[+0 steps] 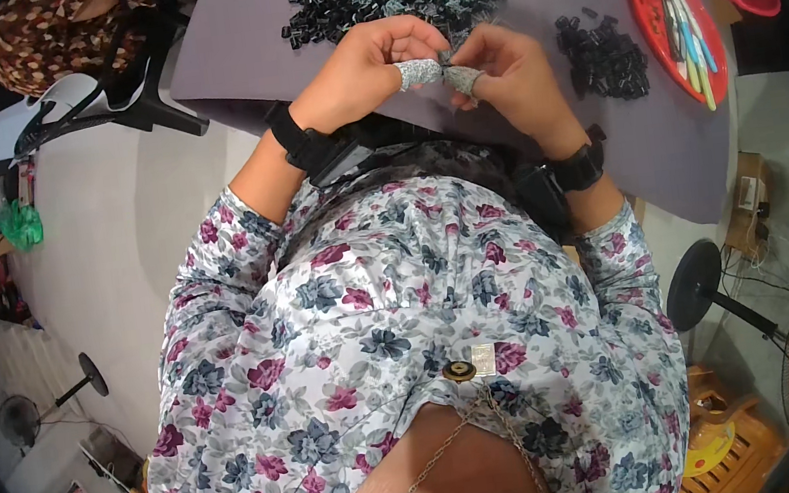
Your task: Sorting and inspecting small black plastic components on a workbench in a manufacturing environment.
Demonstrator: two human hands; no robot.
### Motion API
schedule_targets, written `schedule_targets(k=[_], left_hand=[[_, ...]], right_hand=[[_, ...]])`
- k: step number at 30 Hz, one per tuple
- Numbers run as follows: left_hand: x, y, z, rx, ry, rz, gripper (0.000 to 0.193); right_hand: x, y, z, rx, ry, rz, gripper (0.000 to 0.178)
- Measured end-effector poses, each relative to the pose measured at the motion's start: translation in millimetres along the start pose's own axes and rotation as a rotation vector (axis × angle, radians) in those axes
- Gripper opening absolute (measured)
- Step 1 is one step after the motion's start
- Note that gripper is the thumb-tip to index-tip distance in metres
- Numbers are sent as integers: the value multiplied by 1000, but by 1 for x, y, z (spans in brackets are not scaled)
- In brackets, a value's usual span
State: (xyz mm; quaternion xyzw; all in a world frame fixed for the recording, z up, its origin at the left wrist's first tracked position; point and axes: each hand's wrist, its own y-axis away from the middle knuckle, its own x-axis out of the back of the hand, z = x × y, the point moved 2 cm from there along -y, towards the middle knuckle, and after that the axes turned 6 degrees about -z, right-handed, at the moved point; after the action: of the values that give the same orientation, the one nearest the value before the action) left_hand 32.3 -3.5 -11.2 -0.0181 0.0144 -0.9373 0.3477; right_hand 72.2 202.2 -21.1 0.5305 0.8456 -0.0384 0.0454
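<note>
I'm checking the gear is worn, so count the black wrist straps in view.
2: one black wrist strap on the left wrist, another on the right wrist.

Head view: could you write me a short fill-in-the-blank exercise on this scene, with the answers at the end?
1. Between the left hand and the right hand, the one nearer the smaller heap of black pieces is the ____ one.
2. The oval tray is coloured ____.
3. The shirt has a printed pattern of ____.

Missing words: right; red; flowers.
</note>
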Motion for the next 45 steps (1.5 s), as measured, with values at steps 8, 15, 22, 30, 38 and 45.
schedule_targets(k=[8, 15, 22, 30, 38, 45], left_hand=[[5, 1, 0, 53, 248, -39, 35], [2, 1, 3, 96, 236, 73, 37], [4, 3, -4, 130, 352, -23, 47], [0, 2, -10, 141, 357, -94, 48], [-3, 2, -11, 174, 356, -67, 46], [7, 2, -9, 145, 333, -228, 45]], right_hand=[[0, 5, -14, -12, -105, -88, 20], [-3, 6, -11, 66, -13, -33, 27], [-4, 7, -3, 143, 138, -79, 35], [-8, 7, -2, 107, 191, -94, 26], [-12, 9, -10, 59, 250, -101, 24], [-7, 13, -24, -123, -39, -291, 32]])
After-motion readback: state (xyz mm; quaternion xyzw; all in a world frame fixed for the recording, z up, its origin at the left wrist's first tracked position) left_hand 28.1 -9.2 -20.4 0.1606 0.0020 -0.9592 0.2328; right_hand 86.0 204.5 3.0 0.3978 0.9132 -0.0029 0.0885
